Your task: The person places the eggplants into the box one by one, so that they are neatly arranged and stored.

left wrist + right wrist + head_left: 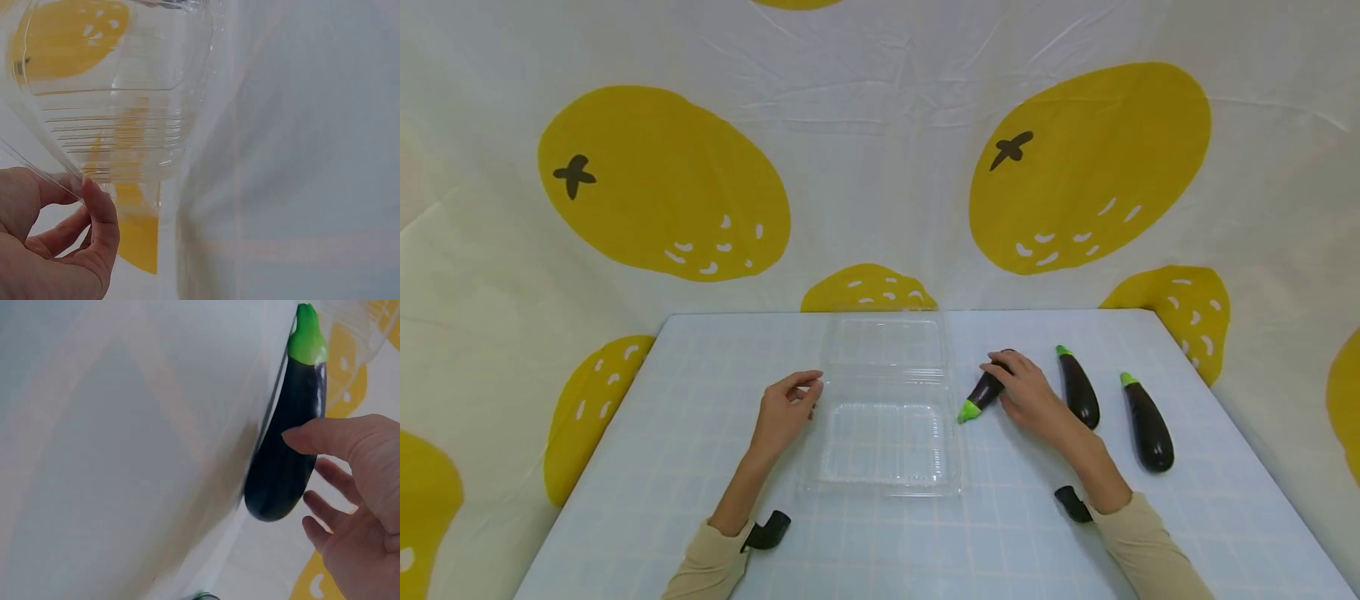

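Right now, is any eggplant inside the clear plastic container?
No, the right hand holds one eggplant beside the container, and the other two eggplants lie farther right on the table.

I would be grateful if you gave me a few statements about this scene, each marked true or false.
1. The left hand pinches the edge of the clear plastic clamshell container. True.
2. The container's lid is closed over its base. False: the lid is folded back, on the side away from the person.
3. The right hand holds an eggplant. True.
4. The held eggplant's green stem end points away from the container. False: the green stem end points toward it.
5. The other two eggplants lie on the table, to the right of the held one. True.
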{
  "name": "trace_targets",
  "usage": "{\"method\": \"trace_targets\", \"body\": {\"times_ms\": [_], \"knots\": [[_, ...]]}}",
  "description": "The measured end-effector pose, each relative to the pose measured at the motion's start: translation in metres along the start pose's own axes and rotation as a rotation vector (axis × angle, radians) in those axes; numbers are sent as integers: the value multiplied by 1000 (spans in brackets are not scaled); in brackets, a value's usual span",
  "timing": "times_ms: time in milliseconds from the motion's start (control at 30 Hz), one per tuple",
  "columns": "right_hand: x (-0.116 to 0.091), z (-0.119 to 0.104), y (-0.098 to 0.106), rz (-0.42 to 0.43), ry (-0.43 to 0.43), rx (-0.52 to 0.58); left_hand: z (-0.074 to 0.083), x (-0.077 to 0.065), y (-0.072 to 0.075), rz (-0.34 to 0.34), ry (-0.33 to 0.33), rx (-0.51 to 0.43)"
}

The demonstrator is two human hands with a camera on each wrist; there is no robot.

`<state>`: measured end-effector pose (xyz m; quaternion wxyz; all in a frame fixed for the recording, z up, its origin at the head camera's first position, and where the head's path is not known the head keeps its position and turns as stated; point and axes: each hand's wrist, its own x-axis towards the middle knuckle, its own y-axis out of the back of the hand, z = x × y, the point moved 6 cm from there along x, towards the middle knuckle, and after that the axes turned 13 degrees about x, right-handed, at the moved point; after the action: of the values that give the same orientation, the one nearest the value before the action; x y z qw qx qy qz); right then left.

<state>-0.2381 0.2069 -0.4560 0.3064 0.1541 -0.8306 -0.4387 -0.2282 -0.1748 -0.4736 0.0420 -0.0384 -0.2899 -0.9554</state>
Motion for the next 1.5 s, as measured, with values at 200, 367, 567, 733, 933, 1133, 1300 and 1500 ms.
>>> {"method": "trace_targets", "body": {"times_ms": [200, 367, 567, 733, 933, 1133, 1300, 1500], "knots": [[-3, -2, -2, 0, 53, -13, 0, -1, 0, -31, 26, -29], [-5, -3, -3, -28, 20, -17, 1, -2, 0, -41, 33, -58], [-4, -4, -1, -32, 35, -41, -1, -1, -1, -41, 61, -83], [-4, -8, 3, -35, 72, -82, -3, -2, 0, -51, 71, -91], [-6, -7, 10, -67, 13, -79, -4, -1, 2, -85, 78, -103], [-8, -7, 18, -77, -58, -68, -5, -1, 4, -110, 77, -132], [-9, -9, 25, -64, -79, -57, -5, 0, 5, -118, 73, -147], [-7, -15, 32, -68, -115, -50, -4, 0, 5, -119, 85, -137]]}}
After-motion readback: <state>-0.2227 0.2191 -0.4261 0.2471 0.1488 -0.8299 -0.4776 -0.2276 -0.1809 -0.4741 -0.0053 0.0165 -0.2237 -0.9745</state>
